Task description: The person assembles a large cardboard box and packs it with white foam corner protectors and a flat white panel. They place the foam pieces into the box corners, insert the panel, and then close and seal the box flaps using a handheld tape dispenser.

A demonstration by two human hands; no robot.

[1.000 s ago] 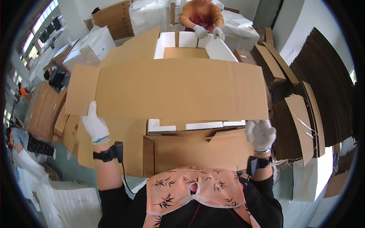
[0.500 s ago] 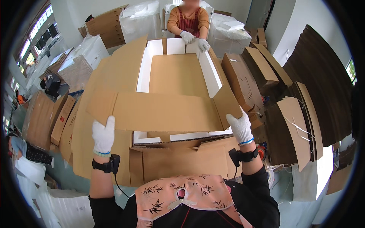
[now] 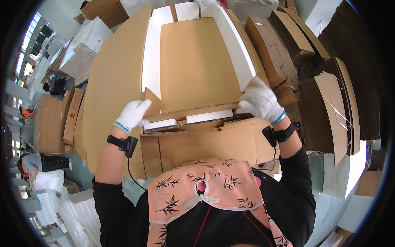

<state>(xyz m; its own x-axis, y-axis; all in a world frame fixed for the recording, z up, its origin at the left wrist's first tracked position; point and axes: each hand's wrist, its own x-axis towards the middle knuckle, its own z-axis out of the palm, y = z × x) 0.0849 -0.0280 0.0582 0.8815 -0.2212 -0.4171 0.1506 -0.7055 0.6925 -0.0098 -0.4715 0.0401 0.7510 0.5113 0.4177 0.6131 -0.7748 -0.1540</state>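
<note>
A large open cardboard box (image 3: 197, 66) lies in front of me, with white foam strips (image 3: 153, 57) along its inner left, right and far sides. Its near panel (image 3: 193, 108) stands up, seen almost edge-on. At the near left corner, my left hand (image 3: 133, 114) in a white knit glove is closed on the cardboard, thumb on the inner side beside a folded corner flap (image 3: 153, 103). My right hand (image 3: 261, 103), also gloved and slightly blurred, is closed on the near right corner. Part of its grip is hidden.
Below the near panel is another box (image 3: 205, 142), with white foam pieces (image 3: 210, 116) at its edge. A wide cardboard sheet (image 3: 117, 61) spreads to the left. Stacked cartons (image 3: 271, 49) stand at the right. A co-worker's gloved hand (image 3: 207, 3) rests at the far edge.
The long near panel has swung from lying toward me to upright. Both my hands have moved with it to the box's near corners. The view has tilted down, leaving mostly the co-worker's hands visible.
</note>
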